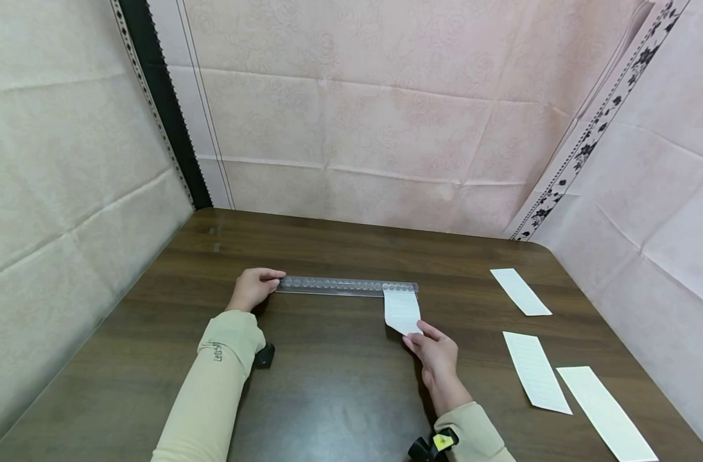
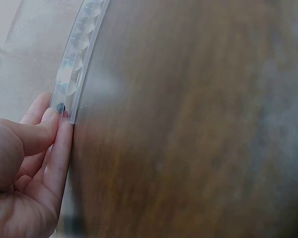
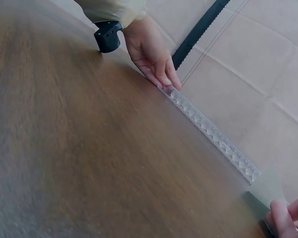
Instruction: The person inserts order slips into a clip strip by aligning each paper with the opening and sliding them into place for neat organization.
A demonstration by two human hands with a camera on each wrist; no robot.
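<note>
A long clear plastic strip (image 1: 334, 286) with a row of round shapes along it lies crosswise over the middle of the table. My left hand (image 1: 251, 290) pinches its left end; in the left wrist view the thumb and fingers of that hand (image 2: 32, 163) grip the strip (image 2: 72, 59) at its tip. A white paper slip (image 1: 402, 309) hangs toward me from the strip's right end, its top edge overlapping the strip. My right hand (image 1: 436, 356) pinches the slip's lower right corner. In the right wrist view, only the fingers (image 3: 282, 218) show beside the slip (image 3: 268, 187).
Three more white paper slips lie to the right: a far one (image 1: 521, 292), a middle one (image 1: 537, 372) and a near one (image 1: 608, 414). The brown wooden table (image 1: 316, 372) meets pale cloth walls (image 1: 351, 128) at the back and both sides.
</note>
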